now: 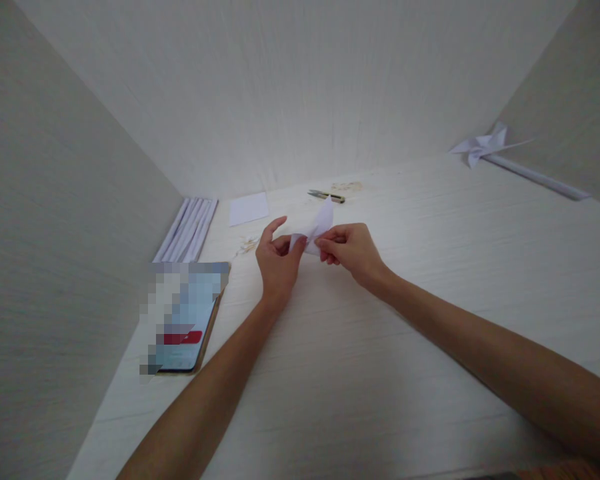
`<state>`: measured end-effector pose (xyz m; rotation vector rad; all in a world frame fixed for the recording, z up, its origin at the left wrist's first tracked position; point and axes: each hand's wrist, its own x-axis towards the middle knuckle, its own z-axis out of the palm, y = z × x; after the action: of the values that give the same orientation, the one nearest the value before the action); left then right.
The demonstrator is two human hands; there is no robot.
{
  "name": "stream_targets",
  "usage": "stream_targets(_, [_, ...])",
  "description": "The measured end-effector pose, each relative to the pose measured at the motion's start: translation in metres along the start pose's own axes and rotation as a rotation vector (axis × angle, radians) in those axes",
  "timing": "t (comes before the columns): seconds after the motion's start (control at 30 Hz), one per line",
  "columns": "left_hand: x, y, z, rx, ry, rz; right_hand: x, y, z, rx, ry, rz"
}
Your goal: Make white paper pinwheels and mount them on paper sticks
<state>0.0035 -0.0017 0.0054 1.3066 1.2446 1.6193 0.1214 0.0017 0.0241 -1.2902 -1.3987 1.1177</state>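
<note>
Head view. The folded paper (pixel 324 215) lies at the dial's centre, over the white tabletop (pixel 460 227). The left hand (pixel 281 261) pinches its near left edge, forefinger raised; the right hand (pixel 353 248) pinches its right side between thumb and fingers. Around the paper: snips (pixel 327 196), 12 o'clock; paper pinwheel (pixel 484 145), 2 o'clock; phone (pixel 195 303), 8 o'clock; paper tubes (pixel 187 230), 9 o'clock; square sheet (pixel 249 209), 10 o'clock.

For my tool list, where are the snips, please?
In the head view, slightly right of centre, the snips lie beyond the held paper, near the back wall.
</note>
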Motion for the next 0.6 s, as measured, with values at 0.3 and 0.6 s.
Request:
stream_targets(0.3, [0.001, -0.001, 0.000, -0.030, -0.008, -0.057, 0.005, 0.009, -0.010, -0.223, -0.009, -0.276])
stream_targets(0.6, [0.002, -0.002, 0.000, -0.063, -0.029, -0.113, 0.000, 0.008, -0.010, -0.512, 0.029, -0.445])
